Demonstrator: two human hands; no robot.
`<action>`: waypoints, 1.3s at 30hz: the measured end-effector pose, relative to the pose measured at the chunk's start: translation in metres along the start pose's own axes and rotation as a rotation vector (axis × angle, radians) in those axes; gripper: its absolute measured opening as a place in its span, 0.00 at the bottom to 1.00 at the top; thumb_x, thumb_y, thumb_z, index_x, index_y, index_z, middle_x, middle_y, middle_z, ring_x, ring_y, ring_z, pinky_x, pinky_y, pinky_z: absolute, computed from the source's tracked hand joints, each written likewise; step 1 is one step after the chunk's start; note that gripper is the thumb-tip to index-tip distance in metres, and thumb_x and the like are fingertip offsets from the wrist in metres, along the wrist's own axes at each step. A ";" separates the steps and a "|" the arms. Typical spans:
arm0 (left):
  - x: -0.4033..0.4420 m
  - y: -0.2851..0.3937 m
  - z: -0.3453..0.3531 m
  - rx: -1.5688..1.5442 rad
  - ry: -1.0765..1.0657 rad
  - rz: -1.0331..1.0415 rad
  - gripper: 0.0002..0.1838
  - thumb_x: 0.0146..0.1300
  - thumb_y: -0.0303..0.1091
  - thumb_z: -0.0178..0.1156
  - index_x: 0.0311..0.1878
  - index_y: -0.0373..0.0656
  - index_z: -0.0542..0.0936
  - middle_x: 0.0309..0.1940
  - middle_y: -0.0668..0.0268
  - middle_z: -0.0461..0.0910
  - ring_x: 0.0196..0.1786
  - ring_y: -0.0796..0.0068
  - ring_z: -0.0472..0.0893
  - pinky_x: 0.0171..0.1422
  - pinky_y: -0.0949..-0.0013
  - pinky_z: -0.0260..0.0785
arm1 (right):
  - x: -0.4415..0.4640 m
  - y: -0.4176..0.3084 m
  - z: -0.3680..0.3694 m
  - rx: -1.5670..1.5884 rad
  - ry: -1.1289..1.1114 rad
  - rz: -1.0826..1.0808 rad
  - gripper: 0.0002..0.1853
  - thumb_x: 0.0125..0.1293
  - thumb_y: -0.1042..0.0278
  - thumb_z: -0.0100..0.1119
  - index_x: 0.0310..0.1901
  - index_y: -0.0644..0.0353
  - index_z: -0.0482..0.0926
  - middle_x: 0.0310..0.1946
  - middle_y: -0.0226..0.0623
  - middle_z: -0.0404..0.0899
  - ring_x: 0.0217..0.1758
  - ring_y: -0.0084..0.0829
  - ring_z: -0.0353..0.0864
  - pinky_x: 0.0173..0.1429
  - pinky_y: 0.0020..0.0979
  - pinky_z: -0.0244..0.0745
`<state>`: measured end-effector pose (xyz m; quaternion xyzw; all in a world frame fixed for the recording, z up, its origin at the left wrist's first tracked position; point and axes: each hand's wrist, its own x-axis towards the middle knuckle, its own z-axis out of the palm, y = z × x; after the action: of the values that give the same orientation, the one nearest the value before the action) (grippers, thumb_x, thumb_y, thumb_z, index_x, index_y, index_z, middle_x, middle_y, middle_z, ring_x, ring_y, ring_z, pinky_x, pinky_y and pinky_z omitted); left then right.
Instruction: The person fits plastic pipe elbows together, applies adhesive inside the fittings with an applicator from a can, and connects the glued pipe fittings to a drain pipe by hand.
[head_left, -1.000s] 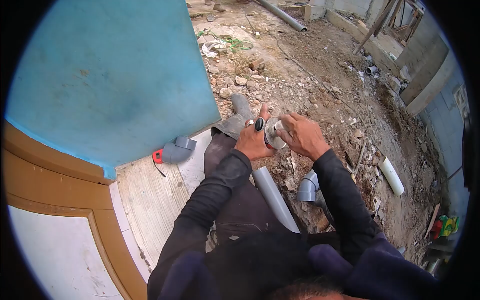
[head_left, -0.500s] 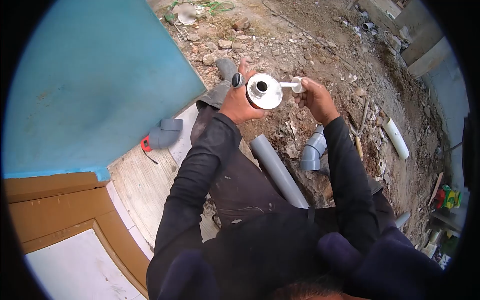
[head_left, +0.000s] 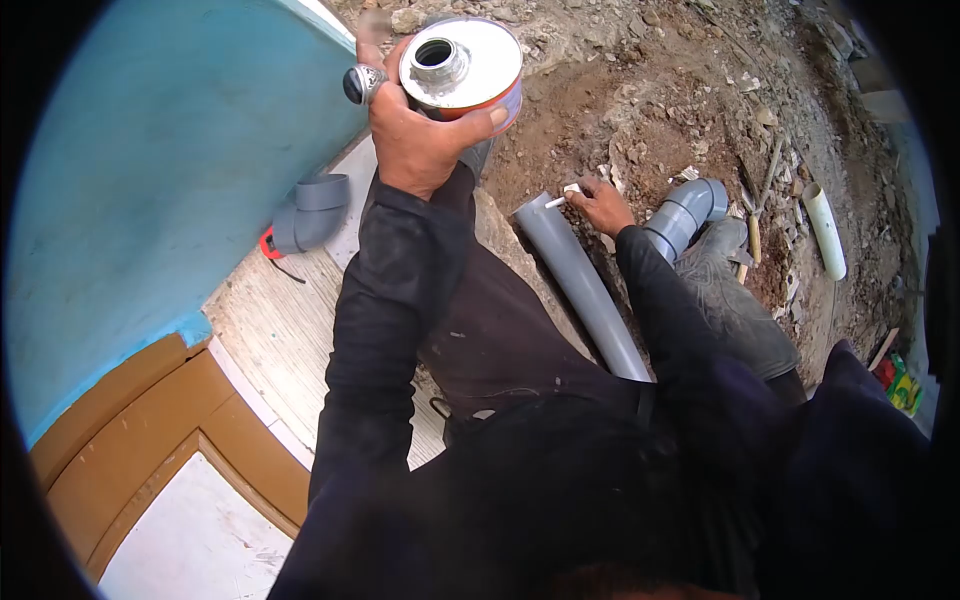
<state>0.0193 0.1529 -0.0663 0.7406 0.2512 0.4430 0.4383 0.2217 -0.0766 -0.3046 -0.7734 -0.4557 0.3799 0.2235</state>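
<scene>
My left hand (head_left: pixel 415 150) is wrapped round a metal can (head_left: pixel 488 62) with a silvery top and an open round neck, its side partly orange. A ring with a dark stone sits on one finger. Lower and to the right, my right hand (head_left: pixel 606 208) pinches a white cap with a thin white applicator stem (head_left: pixel 556 203). The stem's tip is at the open upper end of a grey pipe (head_left: pixel 580 285), which slants down to my lap. Whether the tip touches the pipe cannot be made out. A grey elbow fitting (head_left: pixel 688 212) lies just right of that hand.
Another grey elbow (head_left: pixel 312 212) rests by the blue wall (head_left: pixel 190 150), beside a red tape measure (head_left: pixel 268 244). On the rubble-strewn soil at right lie a white pipe (head_left: pixel 825 232) and a wooden-handled tool (head_left: pixel 754 238). A brown-framed door (head_left: pixel 150 430) stands at lower left.
My right hand has moved down from beside the can to the grey pipe's end, carrying the applicator. The can in my left hand now sits higher in view and tilted. The view has shifted.
</scene>
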 end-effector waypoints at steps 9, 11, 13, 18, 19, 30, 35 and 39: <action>0.006 0.006 0.000 0.192 -0.148 0.023 0.45 0.37 0.41 0.83 0.62 0.32 0.81 0.57 0.55 0.84 0.86 0.53 0.43 0.84 0.53 0.48 | 0.010 0.001 0.014 -0.280 0.079 0.207 0.25 0.70 0.44 0.63 0.55 0.58 0.82 0.47 0.53 0.86 0.54 0.55 0.85 0.56 0.52 0.78; 0.007 0.003 0.002 0.185 -0.162 0.035 0.45 0.37 0.41 0.82 0.62 0.32 0.80 0.54 0.58 0.86 0.86 0.54 0.44 0.85 0.54 0.47 | 0.007 0.002 0.017 -0.287 0.084 0.168 0.24 0.70 0.44 0.63 0.54 0.58 0.81 0.48 0.51 0.85 0.54 0.54 0.85 0.56 0.52 0.79; 0.006 0.002 0.006 0.091 -0.101 0.023 0.45 0.37 0.41 0.82 0.63 0.33 0.80 0.51 0.62 0.87 0.86 0.55 0.44 0.85 0.55 0.46 | -0.011 -0.023 0.012 -0.236 0.097 0.105 0.23 0.70 0.45 0.63 0.53 0.57 0.81 0.49 0.49 0.85 0.54 0.53 0.85 0.56 0.51 0.79; 0.010 0.022 0.011 -0.260 -0.134 -0.163 0.39 0.46 0.28 0.79 0.65 0.33 0.76 0.54 0.56 0.86 0.55 0.68 0.86 0.64 0.65 0.76 | -0.036 -0.052 0.034 -0.266 0.095 -0.096 0.23 0.69 0.47 0.64 0.57 0.53 0.81 0.50 0.42 0.84 0.53 0.47 0.86 0.54 0.46 0.82; 0.010 0.023 0.010 -0.238 -0.143 -0.173 0.39 0.46 0.28 0.79 0.64 0.32 0.76 0.54 0.56 0.86 0.55 0.68 0.86 0.64 0.65 0.76 | -0.034 -0.060 0.039 -0.309 0.075 -0.104 0.22 0.69 0.47 0.64 0.57 0.53 0.81 0.49 0.42 0.84 0.53 0.47 0.86 0.54 0.46 0.82; 0.011 0.022 0.004 -0.206 -0.148 -0.218 0.41 0.43 0.28 0.80 0.65 0.32 0.75 0.52 0.58 0.86 0.55 0.70 0.85 0.63 0.65 0.75 | 0.002 -0.045 0.003 -0.429 0.050 0.055 0.21 0.69 0.46 0.62 0.51 0.55 0.81 0.47 0.46 0.86 0.51 0.51 0.87 0.53 0.51 0.80; 0.019 0.024 0.006 -0.273 -0.149 -0.265 0.43 0.43 0.29 0.80 0.66 0.31 0.74 0.54 0.56 0.85 0.56 0.69 0.85 0.64 0.65 0.75 | 0.017 -0.041 -0.015 -0.465 -0.028 0.228 0.23 0.70 0.44 0.61 0.50 0.57 0.82 0.48 0.47 0.87 0.52 0.53 0.87 0.54 0.53 0.80; 0.019 0.024 0.009 -0.145 -0.161 -0.179 0.46 0.43 0.30 0.81 0.68 0.29 0.72 0.55 0.55 0.84 0.57 0.67 0.84 0.65 0.64 0.74 | 0.046 -0.013 0.018 -0.430 -0.154 0.190 0.24 0.70 0.44 0.62 0.54 0.58 0.83 0.50 0.51 0.87 0.56 0.55 0.85 0.58 0.53 0.79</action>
<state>0.0359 0.1515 -0.0396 0.7149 0.2478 0.3582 0.5471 0.2140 -0.0306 -0.3245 -0.8114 -0.4669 0.3512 -0.0183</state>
